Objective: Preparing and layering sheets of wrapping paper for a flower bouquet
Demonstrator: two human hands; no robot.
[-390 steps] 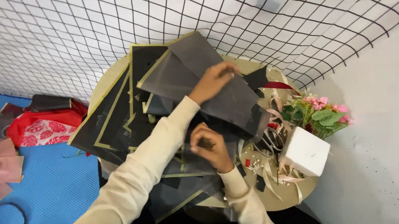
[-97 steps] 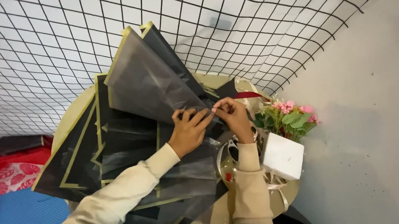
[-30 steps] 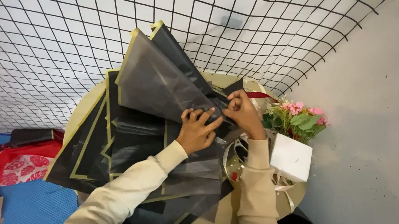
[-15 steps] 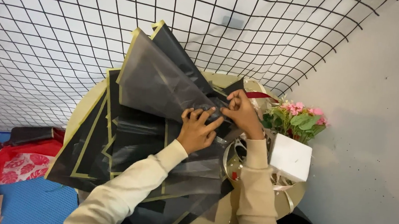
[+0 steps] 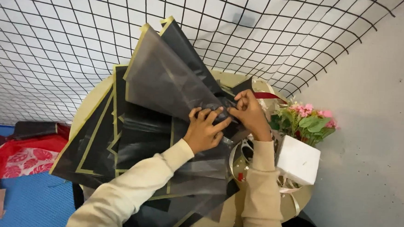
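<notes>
A cone of black translucent wrapping paper with gold edges [image 5: 167,79] rises from a small round table [image 5: 252,208], fanning up and to the left. My left hand [image 5: 205,130] presses on the gathered narrow end of the cone. My right hand [image 5: 250,113] pinches the same gathered end from the right side. Both hands touch each other at the fold. More black gold-trimmed sheets [image 5: 117,141] lie spread flat beneath, covering most of the tabletop.
A white block with pink flowers and green leaves [image 5: 301,151] stands at the table's right. A red ribbon [image 5: 265,95] and loops of pale ribbon [image 5: 243,152] lie beside it. A black wire grid [image 5: 77,28] backs the table. Red patterned paper [image 5: 15,159] lies left on a blue floor.
Over the last second the hands and the cone have hardly moved; the fingers shift slightly at the gathered end. Much earlier, the sheets lay flat and the cone was not formed.
</notes>
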